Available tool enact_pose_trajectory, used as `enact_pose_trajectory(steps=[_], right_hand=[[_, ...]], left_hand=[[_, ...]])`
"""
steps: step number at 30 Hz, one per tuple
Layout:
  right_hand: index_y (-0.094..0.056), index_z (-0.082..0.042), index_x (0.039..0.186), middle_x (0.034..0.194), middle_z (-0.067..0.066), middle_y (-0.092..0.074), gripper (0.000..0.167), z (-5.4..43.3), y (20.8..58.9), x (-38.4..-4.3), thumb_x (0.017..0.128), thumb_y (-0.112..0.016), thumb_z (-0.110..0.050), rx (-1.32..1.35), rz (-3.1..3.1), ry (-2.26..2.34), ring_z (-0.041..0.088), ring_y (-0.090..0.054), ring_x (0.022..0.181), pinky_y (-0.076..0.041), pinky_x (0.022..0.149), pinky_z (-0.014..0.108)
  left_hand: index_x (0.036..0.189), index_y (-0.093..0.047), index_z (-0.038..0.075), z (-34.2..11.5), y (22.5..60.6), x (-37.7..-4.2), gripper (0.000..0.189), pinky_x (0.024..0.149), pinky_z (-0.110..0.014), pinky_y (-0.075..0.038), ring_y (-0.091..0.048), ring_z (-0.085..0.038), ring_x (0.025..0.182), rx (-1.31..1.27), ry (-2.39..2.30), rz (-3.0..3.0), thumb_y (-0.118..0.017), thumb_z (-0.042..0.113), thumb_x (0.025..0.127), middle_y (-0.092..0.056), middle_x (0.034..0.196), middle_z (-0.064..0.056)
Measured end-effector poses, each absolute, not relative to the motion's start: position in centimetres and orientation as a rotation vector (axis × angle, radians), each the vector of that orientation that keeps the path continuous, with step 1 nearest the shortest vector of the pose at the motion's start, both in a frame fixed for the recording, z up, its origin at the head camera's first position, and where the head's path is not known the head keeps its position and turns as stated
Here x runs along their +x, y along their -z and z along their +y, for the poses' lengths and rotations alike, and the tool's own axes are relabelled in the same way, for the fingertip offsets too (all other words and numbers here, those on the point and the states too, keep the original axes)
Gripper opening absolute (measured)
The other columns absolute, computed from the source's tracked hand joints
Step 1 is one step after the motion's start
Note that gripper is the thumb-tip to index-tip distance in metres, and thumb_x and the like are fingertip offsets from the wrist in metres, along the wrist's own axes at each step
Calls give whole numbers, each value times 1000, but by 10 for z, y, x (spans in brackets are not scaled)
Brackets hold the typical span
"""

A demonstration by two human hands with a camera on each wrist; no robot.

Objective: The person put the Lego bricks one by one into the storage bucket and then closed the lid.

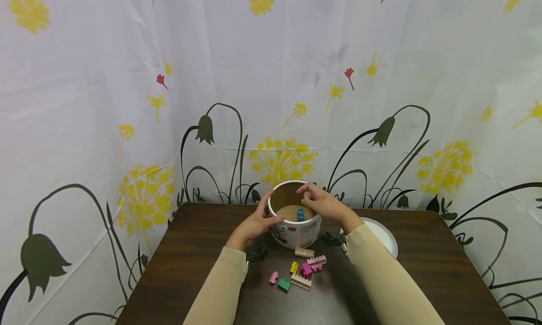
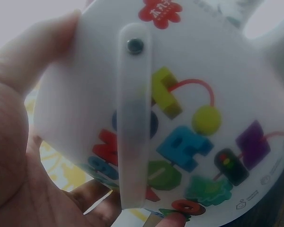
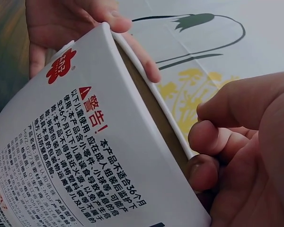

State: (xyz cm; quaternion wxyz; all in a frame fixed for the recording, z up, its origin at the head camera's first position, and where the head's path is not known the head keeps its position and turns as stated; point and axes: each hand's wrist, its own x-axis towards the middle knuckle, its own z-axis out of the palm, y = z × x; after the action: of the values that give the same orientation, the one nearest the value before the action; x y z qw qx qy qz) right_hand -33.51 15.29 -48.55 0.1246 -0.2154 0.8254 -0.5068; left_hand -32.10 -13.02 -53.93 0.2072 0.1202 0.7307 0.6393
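A round white bucket (image 1: 295, 235) with printed pictures and text stands on the dark wooden table. My left hand (image 1: 254, 225) grips it at the left, the thumb over the near rim and the fingers round the side. In the left wrist view, a pale strap handle (image 2: 135, 118) is riveted to the bucket wall. A blue toy brick (image 1: 300, 215) lies inside on the brown bottom. Over the right rim is my right hand (image 1: 325, 203), its fingers bent loosely, with nothing seen between them. In the right wrist view, its fingertips (image 3: 203, 172) are close by the rim.
In front of the bucket lie several toy bricks: cream (image 1: 301, 281), green (image 1: 284, 285), yellow (image 1: 294, 267), magenta (image 1: 306, 270) and pink (image 1: 274, 278). A white round plate or lid (image 1: 387, 238) lies partly behind the right forearm. A flowered curtain (image 1: 271, 80) hangs behind the table (image 1: 186, 249).
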Motion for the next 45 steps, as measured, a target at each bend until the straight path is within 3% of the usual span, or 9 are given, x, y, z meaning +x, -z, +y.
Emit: enact_pose_trajectory(steps=[11, 19, 25, 31, 45], right_hand=[[-60, -12, 139, 79, -2, -48, 26, 150, 495, -331, 114, -57, -20, -677, 2430, 1564, 12, -43, 69, -44, 71, 29], [-64, -11, 132, 85, 8, -54, 20, 154, 508, -320, 114, -57, -16, -676, 2488, 1826, 25, -51, 73, -46, 70, 29], [-65, -7, 130, 89, 8, -56, 20, 155, 514, -308, 114, -58, -17, -723, 2530, 1881, 16, -53, 76, -47, 71, 26], [-67, -7, 126, 98, 16, -59, 17, 160, 519, -282, 112, -60, -13, -656, 2579, 1937, 13, -54, 81, -48, 73, 25], [-66, -10, 125, 104, 7, -59, 15, 185, 546, -219, 111, -63, -12, -428, 2655, 1933, 14, -58, 93, -52, 79, 24]], left_hand=[[173, -8, 46, -131, 540, -319, 101, 123, -71, -36, -36, -44, 157, 319, -1811, 2016, -79, 32, 102, -15, 181, -23], [173, -6, 43, -128, 541, -322, 101, 122, -71, -38, -29, -48, 162, 352, -1812, 1995, -78, 30, 103, -14, 181, -23], [173, -6, 42, -128, 541, -324, 103, 123, -68, -39, -28, -49, 162, 373, -1803, 2015, -79, 32, 102, -14, 181, -24], [173, -5, 43, -130, 541, -321, 103, 123, -72, -36, -25, -50, 163, 340, -1812, 2006, -79, 32, 103, -9, 182, -24], [173, -6, 44, -130, 543, -321, 103, 126, -68, -33, -21, -47, 166, 354, -1812, 2017, -80, 32, 102, -9, 182, -22]])
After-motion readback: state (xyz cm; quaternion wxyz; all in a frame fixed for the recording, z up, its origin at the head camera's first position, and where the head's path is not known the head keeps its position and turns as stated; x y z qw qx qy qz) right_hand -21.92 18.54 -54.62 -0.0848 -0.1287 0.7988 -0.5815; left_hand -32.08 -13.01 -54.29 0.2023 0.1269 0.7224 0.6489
